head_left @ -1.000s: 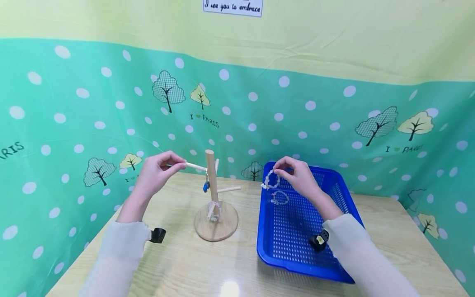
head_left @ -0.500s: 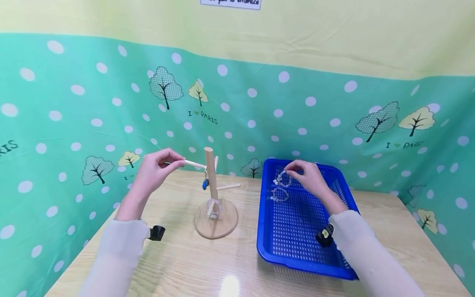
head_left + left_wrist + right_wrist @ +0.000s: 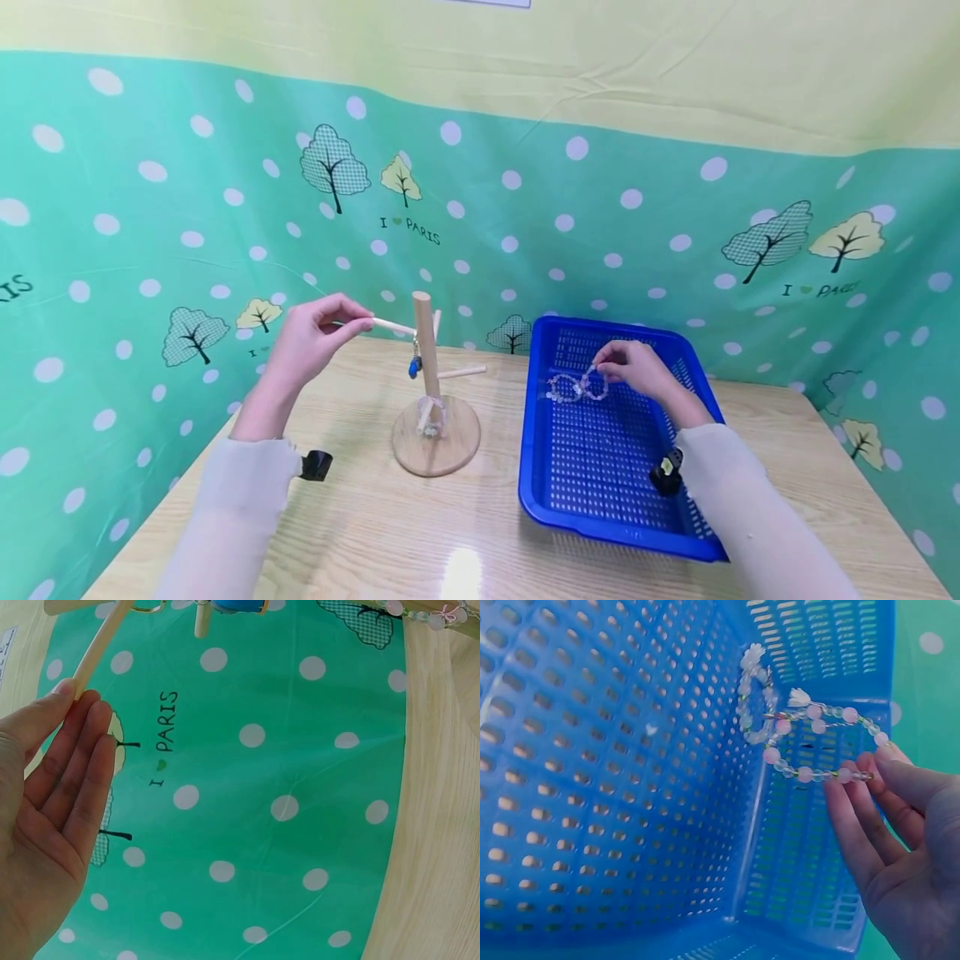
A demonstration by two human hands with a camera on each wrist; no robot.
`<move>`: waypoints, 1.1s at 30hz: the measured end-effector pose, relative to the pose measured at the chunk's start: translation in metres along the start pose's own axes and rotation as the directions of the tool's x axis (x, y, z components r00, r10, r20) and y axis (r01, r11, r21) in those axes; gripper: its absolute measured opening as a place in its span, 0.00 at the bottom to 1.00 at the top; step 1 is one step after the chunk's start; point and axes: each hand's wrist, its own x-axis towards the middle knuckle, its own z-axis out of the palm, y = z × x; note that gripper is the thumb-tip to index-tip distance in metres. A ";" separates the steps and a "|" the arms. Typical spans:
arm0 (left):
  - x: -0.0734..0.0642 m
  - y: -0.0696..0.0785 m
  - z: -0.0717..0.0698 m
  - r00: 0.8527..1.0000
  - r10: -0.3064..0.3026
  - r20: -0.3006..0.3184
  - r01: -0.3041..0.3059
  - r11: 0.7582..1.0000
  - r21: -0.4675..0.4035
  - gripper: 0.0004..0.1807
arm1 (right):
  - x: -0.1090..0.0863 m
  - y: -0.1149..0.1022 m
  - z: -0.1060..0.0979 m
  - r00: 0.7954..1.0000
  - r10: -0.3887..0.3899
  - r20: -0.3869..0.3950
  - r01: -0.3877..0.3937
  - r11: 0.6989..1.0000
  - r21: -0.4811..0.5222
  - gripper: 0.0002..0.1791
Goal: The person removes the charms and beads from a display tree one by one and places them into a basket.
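Note:
My left hand (image 3: 318, 342) pinches the end of an upper peg (image 3: 393, 326) on a wooden display stand (image 3: 425, 342). From that peg, near the post, hangs a blue keychain (image 3: 415, 367). A beaded bracelet (image 3: 432, 429) hangs low on the stand, on a short peg; its pink and clear beads (image 3: 436, 621) show at the left wrist view's top right. Inside the blue basket (image 3: 528, 467), my right hand (image 3: 637, 371) pinches a pink and clear beaded bracelet (image 3: 805, 774) with a white flower charm. Another such bracelet (image 3: 745, 705) lies against it, farther into the basket.
The stand's round base (image 3: 459, 446) rests on the wooden table (image 3: 375, 533), left of the basket. A bare peg (image 3: 462, 372) points right toward the basket. Behind the table hangs a green dotted curtain (image 3: 510, 275).
My right hand has moved right and down into the basket with its bracelet, which now touches the other one. The left hand keeps its pinch on the peg. The head view has tilted slightly.

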 end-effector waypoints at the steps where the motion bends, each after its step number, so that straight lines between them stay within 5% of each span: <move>1: 0.000 0.000 0.000 1.000 -0.002 -0.001 0.002 1.000 -0.001 0.06 | 0.000 0.002 0.000 1.000 0.012 0.014 -0.012 1.000 0.007 0.09; 16: -0.001 0.000 0.000 1.000 -0.012 -0.012 0.012 1.000 -0.004 0.06 | 0.007 0.026 0.010 0.999 0.032 0.043 -0.033 0.998 0.043 0.06; 28: -0.002 -0.001 0.002 1.000 -0.001 -0.014 0.001 1.000 -0.010 0.06 | 0.011 0.041 0.013 1.000 -0.006 0.017 0.010 0.979 -0.205 0.06; 33: -0.002 0.000 0.001 1.000 0.003 -0.015 -0.003 1.000 -0.005 0.06 | 0.016 0.047 0.016 1.000 0.006 0.010 -0.004 0.972 -0.234 0.06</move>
